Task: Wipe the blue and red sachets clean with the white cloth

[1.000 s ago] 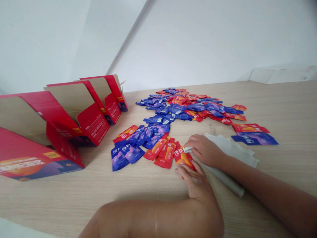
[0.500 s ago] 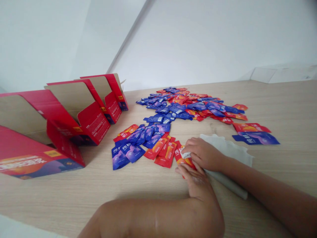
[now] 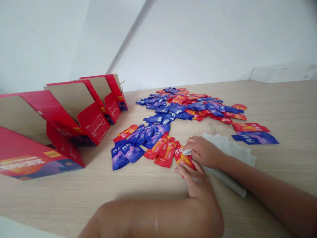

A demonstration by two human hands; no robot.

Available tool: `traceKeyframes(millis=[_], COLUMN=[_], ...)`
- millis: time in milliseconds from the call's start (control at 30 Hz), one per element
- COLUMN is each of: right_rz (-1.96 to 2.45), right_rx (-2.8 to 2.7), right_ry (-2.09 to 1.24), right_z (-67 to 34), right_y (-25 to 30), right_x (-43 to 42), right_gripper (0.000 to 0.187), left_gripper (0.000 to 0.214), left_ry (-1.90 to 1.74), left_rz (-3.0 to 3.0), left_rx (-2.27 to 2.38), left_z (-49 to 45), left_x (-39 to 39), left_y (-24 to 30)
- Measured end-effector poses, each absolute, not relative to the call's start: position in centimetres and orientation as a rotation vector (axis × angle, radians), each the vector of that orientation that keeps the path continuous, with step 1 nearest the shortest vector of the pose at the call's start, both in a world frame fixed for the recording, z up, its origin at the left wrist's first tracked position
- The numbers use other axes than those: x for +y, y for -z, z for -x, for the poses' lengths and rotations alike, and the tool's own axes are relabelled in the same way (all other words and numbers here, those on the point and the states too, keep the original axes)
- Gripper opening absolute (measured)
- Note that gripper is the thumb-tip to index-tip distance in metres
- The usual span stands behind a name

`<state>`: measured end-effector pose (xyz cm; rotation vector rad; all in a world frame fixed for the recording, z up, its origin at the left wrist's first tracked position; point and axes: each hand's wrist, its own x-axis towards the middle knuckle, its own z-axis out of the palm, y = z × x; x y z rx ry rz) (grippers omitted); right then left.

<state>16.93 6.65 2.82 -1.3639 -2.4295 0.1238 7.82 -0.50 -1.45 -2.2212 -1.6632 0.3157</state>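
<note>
Red-orange foil sachet (image 3: pixel 182 158) lies toward tabletop's front edge, pinned under partly closed left hand (image 3: pixel 195 181), apparently to stop it sliding. Open red cardboard cartons (image 3: pixel 94 122) stand at far left, w/ loose blue & red sachets (image 3: pixel 178 107) spread beyond the hands. Right hand (image 3: pixel 204 152), closed, presses a fold of white cloth (image 3: pixel 229 148) onto the sachet.
</note>
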Motion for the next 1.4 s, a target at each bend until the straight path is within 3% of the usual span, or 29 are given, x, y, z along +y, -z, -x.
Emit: traceKeyframes(millis=[400,1400], right_rz=[1.295,1.294], right_rx=[-2.332,-2.459], right_ry=[-0.108,-0.173], right_z=[-17.0,-16.5], right_y=[-3.3,-3.1], right_x=[6.3,6.4], right_gripper=[0.031,0.032], left_gripper=[0.050,0.045], left_ry=[-0.469,-0.324], left_rz=[2.220,2.218], left_rx=[-1.508,-1.592], left_z=[-6.9,-7.2], left_x=[-1.0,-1.1], left_y=[-0.6,-0.1])
